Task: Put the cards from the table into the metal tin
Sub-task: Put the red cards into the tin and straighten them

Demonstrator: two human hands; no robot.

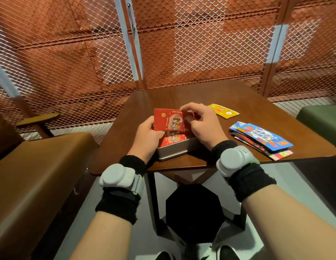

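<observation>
A red card with a cartoon figure is held upright over the open metal tin near the front of the wooden table. My left hand grips the card's left edge and my right hand pinches its top right corner. Its image reflects off the tin's inner surface below. A yellow card lies flat on the table behind my right hand. A fanned stack of blue, black and pink cards rests at the table's right front corner.
A brown padded bench stands to the left of the table and a green seat to the right. Wire mesh panels close off the far side. A black octagonal base sits under the table.
</observation>
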